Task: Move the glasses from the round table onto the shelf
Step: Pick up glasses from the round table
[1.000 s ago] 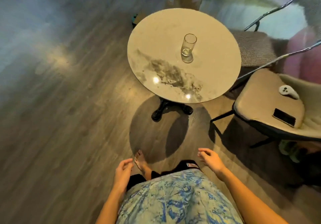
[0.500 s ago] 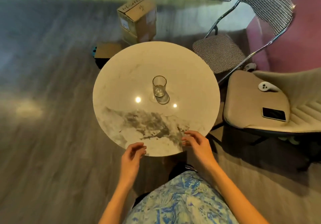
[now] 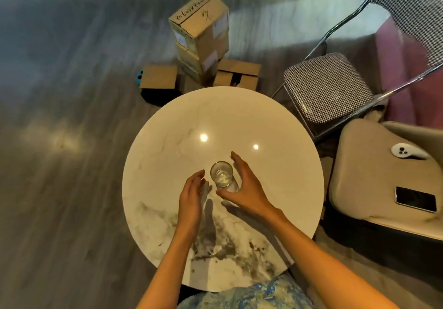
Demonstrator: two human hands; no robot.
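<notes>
One clear drinking glass (image 3: pixel 222 176) stands upright near the middle of the round marble-topped table (image 3: pixel 167 140). My right hand (image 3: pixel 242 188) curves around the glass from the right, fingers spread, thumb below it, and a small gap shows between fingers and glass. My left hand (image 3: pixel 191 196) hovers just left of the glass, fingers apart, holding nothing. The shelf is out of sight.
Stacked cardboard boxes (image 3: pixel 201 42) sit on the floor beyond the table. A checked metal-framed chair (image 3: pixel 328 88) stands at the back right. A beige seat (image 3: pixel 374 179) to the right carries a white controller (image 3: pixel 407 151) and a phone (image 3: pixel 416 199). Wood floor lies to the left.
I have come up to the table and both hands have reached forward from the near edge to either side of the glass. The glass has stayed in place.
</notes>
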